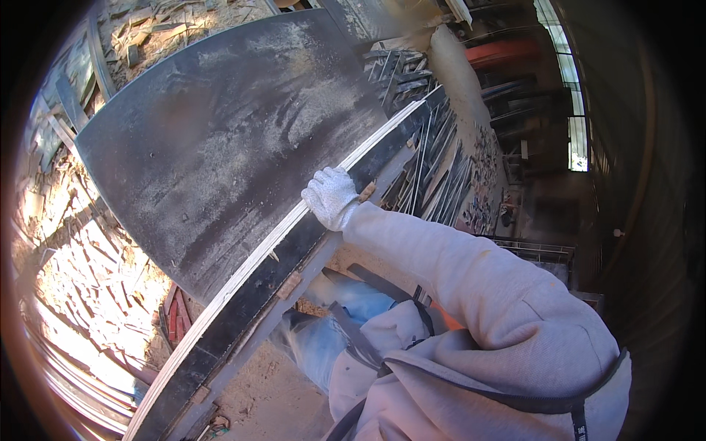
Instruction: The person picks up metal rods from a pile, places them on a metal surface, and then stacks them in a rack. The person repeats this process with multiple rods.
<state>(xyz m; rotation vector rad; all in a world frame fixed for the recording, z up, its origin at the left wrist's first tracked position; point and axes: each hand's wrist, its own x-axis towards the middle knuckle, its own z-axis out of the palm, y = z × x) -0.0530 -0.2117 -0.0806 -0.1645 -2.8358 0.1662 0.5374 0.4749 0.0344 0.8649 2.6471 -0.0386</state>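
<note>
Right hand (329,200), in whitish textured glove (323,189), curled over long, pale, splintery strip (250,267); left hand unseen, state unclear.

Up and to the left of the right hand (331,195), free room stretches low across the dark panel (228,140). The long board (257,283) bars a level pass toward the body — its pale edge runs under the hand and on past it both ways. A small wood piece (367,191) sits just beside the hand's right. Farther right, piled slats (441,173) crowd the way; below, blue trousers (316,353) do.
</note>
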